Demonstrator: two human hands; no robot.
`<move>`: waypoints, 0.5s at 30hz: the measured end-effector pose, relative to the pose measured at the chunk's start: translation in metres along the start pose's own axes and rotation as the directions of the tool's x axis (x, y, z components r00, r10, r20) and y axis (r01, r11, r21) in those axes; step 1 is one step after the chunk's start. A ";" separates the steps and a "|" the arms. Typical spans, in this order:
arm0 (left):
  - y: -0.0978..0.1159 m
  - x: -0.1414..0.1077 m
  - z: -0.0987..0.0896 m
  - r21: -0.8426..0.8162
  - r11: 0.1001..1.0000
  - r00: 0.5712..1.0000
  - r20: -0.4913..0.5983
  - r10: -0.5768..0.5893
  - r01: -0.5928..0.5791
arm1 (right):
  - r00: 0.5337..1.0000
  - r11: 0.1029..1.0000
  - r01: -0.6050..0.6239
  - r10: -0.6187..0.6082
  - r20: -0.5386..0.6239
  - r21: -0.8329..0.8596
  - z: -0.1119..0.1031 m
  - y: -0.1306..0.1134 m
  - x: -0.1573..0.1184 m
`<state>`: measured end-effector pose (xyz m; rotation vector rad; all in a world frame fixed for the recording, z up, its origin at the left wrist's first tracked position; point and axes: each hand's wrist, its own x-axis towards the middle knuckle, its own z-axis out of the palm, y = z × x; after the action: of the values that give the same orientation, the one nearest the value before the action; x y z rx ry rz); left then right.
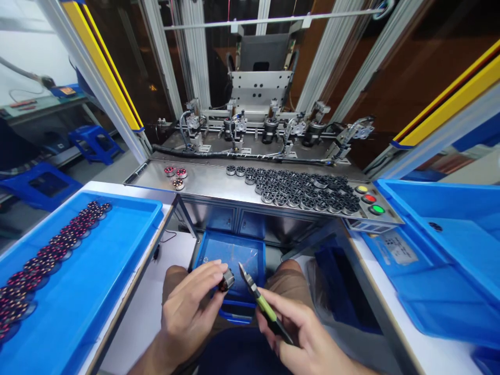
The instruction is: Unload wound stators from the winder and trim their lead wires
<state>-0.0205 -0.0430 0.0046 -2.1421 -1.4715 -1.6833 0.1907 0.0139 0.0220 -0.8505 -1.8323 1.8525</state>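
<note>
Lower center, a worker's left hand (195, 308) pinches a round metal part (227, 281) by its edge, apparently to leave one side exposed, as the right hand (300, 324) grips pliers (264, 304) pointed toward it.

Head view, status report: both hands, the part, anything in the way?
Left hand holding part. Right hand holding pliers, tip apart from part. Nothing visible between them; bin below.
</note>
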 end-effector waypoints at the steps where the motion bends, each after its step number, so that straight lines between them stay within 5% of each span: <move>1: -0.001 -0.001 0.000 0.004 1.000 1.000 0.003 0.010 -0.010 | 1.000 0.999 -0.007 0.008 -0.023 0.033 0.000 0.004 0.000; 10: -0.005 -0.012 -0.002 0.107 0.994 0.999 -0.051 0.002 0.004 | 0.998 0.958 -0.023 0.038 -0.049 0.285 -0.003 0.028 -0.002; 13: -0.009 -0.010 -0.002 -0.201 0.961 0.967 -0.129 -0.220 0.192 | 0.998 0.945 -0.015 0.036 -0.059 0.327 -0.006 0.035 -0.005; 15: -0.011 -0.006 -0.001 -0.587 0.725 0.873 -0.059 -0.484 0.362 | 0.998 0.936 0.011 0.014 -0.068 0.352 -0.007 0.042 -0.009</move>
<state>-0.0286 -0.0415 -0.0054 -1.8134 -1.6494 -2.7167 0.2076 0.0110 -0.0176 -0.7725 -1.3949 2.0405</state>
